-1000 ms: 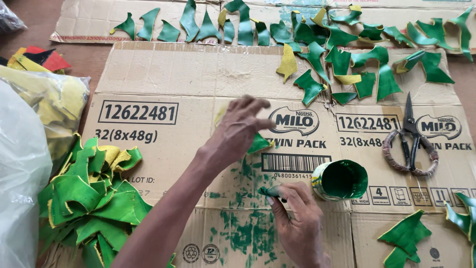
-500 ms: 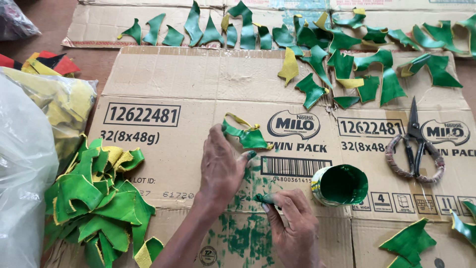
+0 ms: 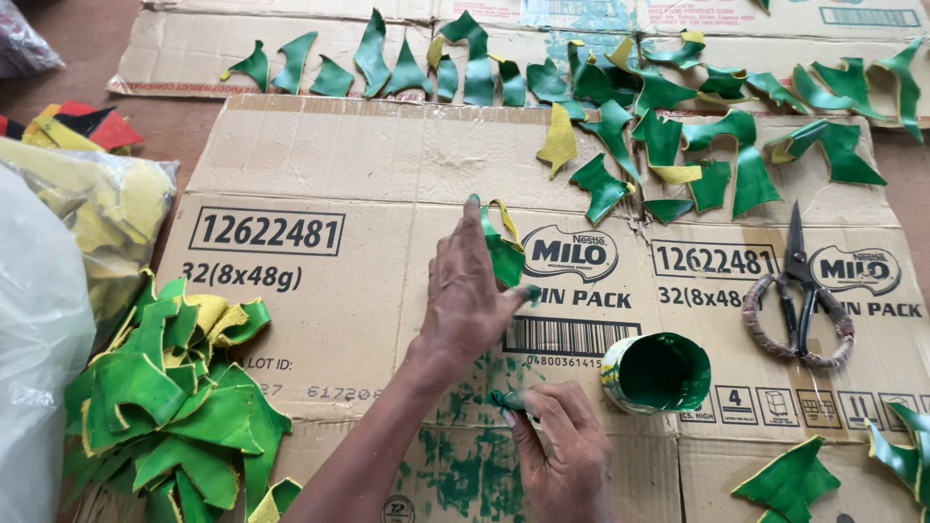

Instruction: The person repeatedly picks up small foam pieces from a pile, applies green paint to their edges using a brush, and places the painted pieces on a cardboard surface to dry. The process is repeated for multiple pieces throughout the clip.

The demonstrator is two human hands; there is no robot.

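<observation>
My left hand [image 3: 465, 295] pinches a green-painted piece [image 3: 503, 254], my right hand [image 3: 562, 446] grips a paint dauber [image 3: 508, 399]; many painted pieces [image 3: 639, 107] dry, a pile [image 3: 165, 407] waits.

Flattened cardboard boxes [image 3: 320, 165] cover a brown floor [image 3: 77, 58] in even daylight, with a clear plastic bag [image 3: 29, 368] at the left edge
</observation>
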